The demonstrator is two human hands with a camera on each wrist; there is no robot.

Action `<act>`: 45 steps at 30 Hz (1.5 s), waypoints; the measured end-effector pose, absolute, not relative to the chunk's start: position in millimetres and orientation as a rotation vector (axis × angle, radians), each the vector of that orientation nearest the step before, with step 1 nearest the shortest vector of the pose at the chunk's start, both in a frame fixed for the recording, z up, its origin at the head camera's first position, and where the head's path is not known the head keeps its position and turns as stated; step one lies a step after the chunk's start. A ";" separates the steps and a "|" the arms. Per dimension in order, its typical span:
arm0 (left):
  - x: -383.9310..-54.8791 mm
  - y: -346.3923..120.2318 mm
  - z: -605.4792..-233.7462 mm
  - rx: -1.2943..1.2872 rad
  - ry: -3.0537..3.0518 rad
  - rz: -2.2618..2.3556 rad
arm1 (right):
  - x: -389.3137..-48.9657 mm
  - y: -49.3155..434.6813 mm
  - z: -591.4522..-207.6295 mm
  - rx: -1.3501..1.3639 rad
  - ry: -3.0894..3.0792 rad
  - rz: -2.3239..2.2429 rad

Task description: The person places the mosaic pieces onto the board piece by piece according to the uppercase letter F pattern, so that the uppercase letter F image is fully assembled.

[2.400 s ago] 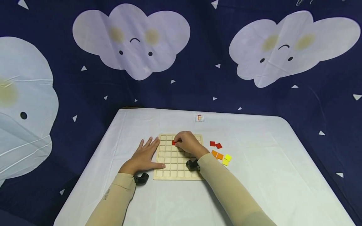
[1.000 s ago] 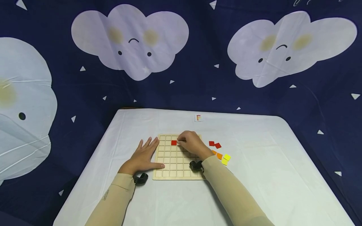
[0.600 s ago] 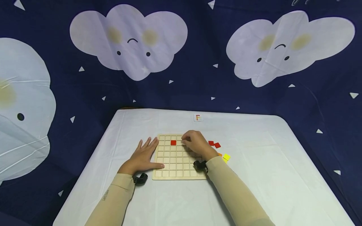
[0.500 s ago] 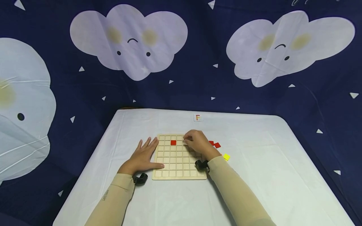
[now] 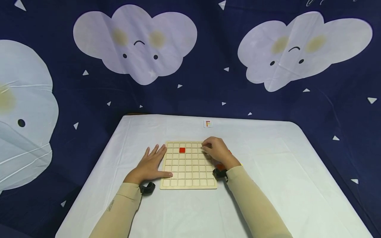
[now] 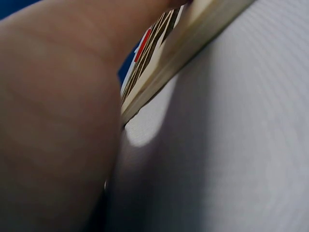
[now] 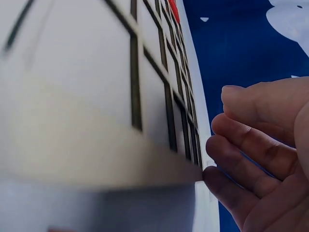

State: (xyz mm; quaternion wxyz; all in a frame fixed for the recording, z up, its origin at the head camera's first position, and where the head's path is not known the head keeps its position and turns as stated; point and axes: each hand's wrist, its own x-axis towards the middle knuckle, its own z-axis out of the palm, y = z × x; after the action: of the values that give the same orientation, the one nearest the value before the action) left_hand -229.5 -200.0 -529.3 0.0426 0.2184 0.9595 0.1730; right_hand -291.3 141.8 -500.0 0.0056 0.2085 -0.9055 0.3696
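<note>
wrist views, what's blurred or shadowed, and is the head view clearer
Left wrist: the left hand is out of focus, with a dark shadow across the white cloth. Right wrist: the near rim of the board is blurred, the right hand sharper. Head: clearer, the red tile crisp.

- Cloth-screened recording spot; home or lab unclear
- Navy cloth (image 5: 205, 94) with upside-down printed clouds (image 5: 137, 67) hangs beyond the far edge of a white-covered table (image 5: 297, 198)
- Black cameras (image 5: 147, 188) sit at both wrists
</note>
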 end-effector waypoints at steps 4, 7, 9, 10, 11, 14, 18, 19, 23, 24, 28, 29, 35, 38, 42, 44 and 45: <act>-228.8 -200.3 -528.1 0.664 2.932 0.526 | -290.1 149.1 -502.1 0.612 -2.824 1.171; -228.6 -200.3 -527.4 0.666 2.932 0.537 | -290.3 155.4 -503.8 0.600 -2.807 1.178; -228.5 -200.2 -527.4 0.662 2.931 0.534 | -290.8 160.2 -504.9 0.597 -2.794 1.184; -228.6 -200.0 -527.6 0.655 2.927 0.528 | -290.9 162.8 -505.2 0.593 -2.790 1.179; -228.6 -200.0 -527.7 0.654 2.927 0.528 | -291.2 165.6 -505.7 0.589 -2.786 1.175; -228.7 -199.8 -528.5 0.646 2.922 0.519 | -291.4 174.6 -506.0 0.551 -2.783 1.181; -228.8 -199.8 -528.9 0.650 2.925 0.522 | -291.5 186.2 -505.3 0.445 -2.813 1.207; -228.7 -200.0 -528.7 0.654 2.927 0.525 | -291.5 188.9 -505.2 0.417 -2.822 1.209; -227.9 -200.1 -526.6 0.664 2.930 0.542 | -291.4 199.0 -505.4 0.336 -2.844 1.237; -227.7 -200.1 -526.3 0.667 2.932 0.545 | -291.3 201.0 -505.7 0.327 -2.848 1.232; -227.5 -199.6 -525.8 0.661 2.931 0.545 | -290.3 207.3 -507.3 0.317 -2.857 1.242; -227.7 -199.6 -526.3 0.659 2.932 0.543 | -289.8 208.4 -507.9 0.313 -2.858 1.245; -227.3 -199.1 -525.5 0.652 2.928 0.543 | -286.2 217.2 -512.2 0.327 -2.839 1.297; -226.3 -198.3 -523.6 0.654 2.928 0.555 | -285.9 222.0 -513.1 0.373 -2.841 1.295; -225.9 -198.6 -523.6 0.651 2.928 0.549 | -284.9 225.9 -513.9 0.420 -2.872 1.248; -225.8 -199.0 -523.8 0.652 2.925 0.550 | -284.0 227.0 -514.2 0.423 -2.882 1.237; -225.7 -199.3 -524.0 0.652 2.924 0.553 | -283.3 227.3 -514.4 0.424 -2.886 1.231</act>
State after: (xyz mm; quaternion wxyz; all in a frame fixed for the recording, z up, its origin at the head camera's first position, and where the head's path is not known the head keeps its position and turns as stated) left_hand -225.7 -199.3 -524.0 0.0476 0.2139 0.9587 0.1815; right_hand -283.3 227.3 -514.4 -0.0122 0.1338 -0.9115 0.3887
